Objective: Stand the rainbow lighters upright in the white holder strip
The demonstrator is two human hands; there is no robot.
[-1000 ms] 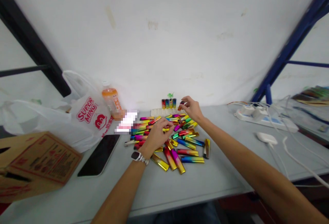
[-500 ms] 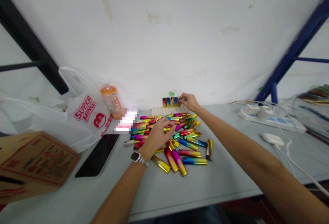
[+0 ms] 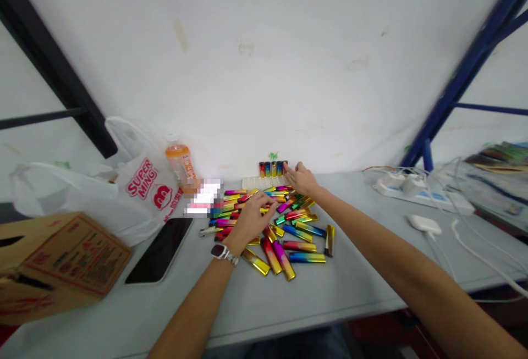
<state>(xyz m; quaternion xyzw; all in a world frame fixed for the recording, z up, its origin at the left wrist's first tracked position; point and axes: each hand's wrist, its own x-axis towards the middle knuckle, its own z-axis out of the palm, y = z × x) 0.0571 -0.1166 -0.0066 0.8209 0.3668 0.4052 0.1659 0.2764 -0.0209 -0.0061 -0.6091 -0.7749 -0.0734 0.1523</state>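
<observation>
- Cardboard box: well left of the lighter pile, on the bench.
- Black smartphone: also left of it, nearer.
- Lighter pile: metallic, many-coloured, lying loose across the bench.
- Left hand: over the pile, fingers curled — whether they grip a lighter, I cannot tell.
- Right hand: at the pile's far right edge, fingers by the row's right end — gripping or not, I cannot tell.
- White tray: just behind the pile.
- Upright lighters: a short row behind the pile, along the tray's far side.
</observation>
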